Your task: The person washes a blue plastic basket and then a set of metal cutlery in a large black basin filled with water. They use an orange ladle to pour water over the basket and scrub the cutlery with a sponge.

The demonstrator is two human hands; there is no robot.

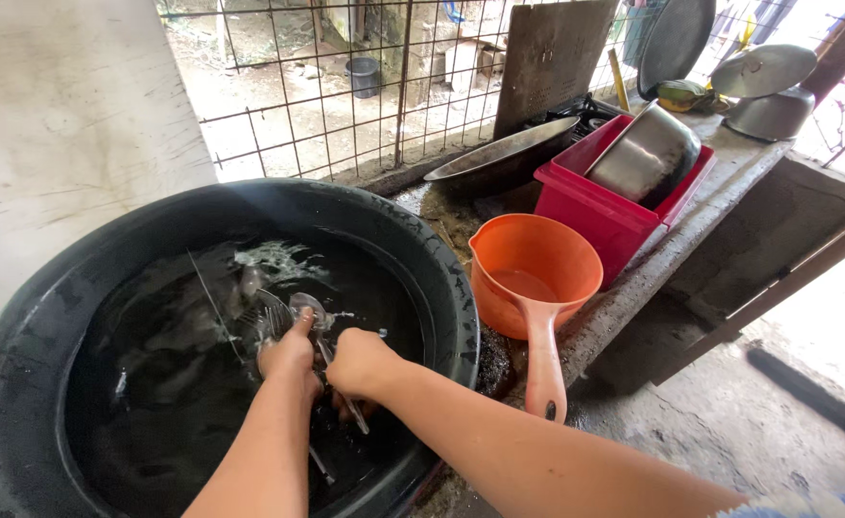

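Note:
Both my hands are down in a large black basin [446, 288] full of dark water. My left hand [288, 357] grips a bundle of metal cutlery [283, 312], forks and spoons, their heads sticking up out of the water. My right hand [360, 364] is closed around the handles of the same cutlery, close beside the left hand. One handle [355, 417] pokes out below my right hand. The lower ends of the cutlery are hidden under the water.
An orange dipper [537, 278] with a long handle stands right of the basin. Behind it a red tub [595, 206] holds a steel pot [648, 153]. A wok [499, 158], a board, a lidded pot [768, 91] and wire fencing line the concrete ledge.

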